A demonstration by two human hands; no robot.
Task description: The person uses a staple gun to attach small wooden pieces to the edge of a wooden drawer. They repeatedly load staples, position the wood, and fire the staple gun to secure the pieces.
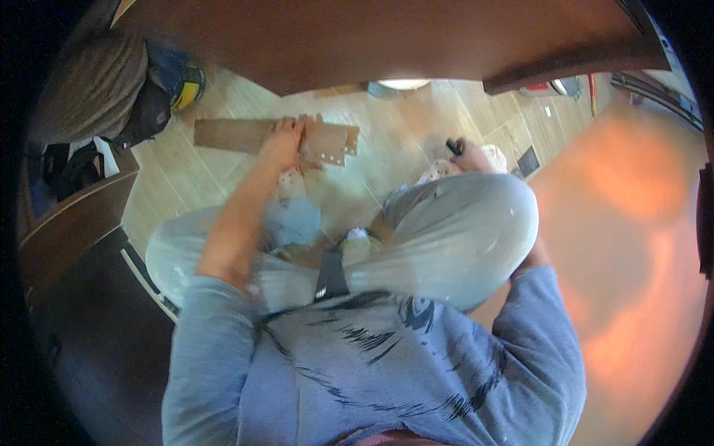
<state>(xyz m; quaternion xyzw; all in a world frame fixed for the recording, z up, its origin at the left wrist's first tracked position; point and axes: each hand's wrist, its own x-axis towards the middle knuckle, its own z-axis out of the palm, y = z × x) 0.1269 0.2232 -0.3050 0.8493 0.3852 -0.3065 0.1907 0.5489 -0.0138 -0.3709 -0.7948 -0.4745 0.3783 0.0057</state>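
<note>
My left hand point(282, 143) is wrapped over a flat brown board point(232, 136) above the floor, in front of my left foot. The board's right end is jagged and has a few small pale holes. A second brown edge shows behind it, so there may be two pieces together. My right hand point(473, 157), beyond my right knee, is closed around a small black object point(455, 146), whose kind is too blurred to make out. Beneath that hand is my right shoe point(439, 171), pale and perforated.
A large dark brown wooden panel point(372, 37) spans the far side. At the far left, dark bags point(149, 111) sit near a black and yellow container point(190, 88). A round white-topped container point(401, 84) stands under the panel. An orange-lit surface point(625, 245) lies to the right.
</note>
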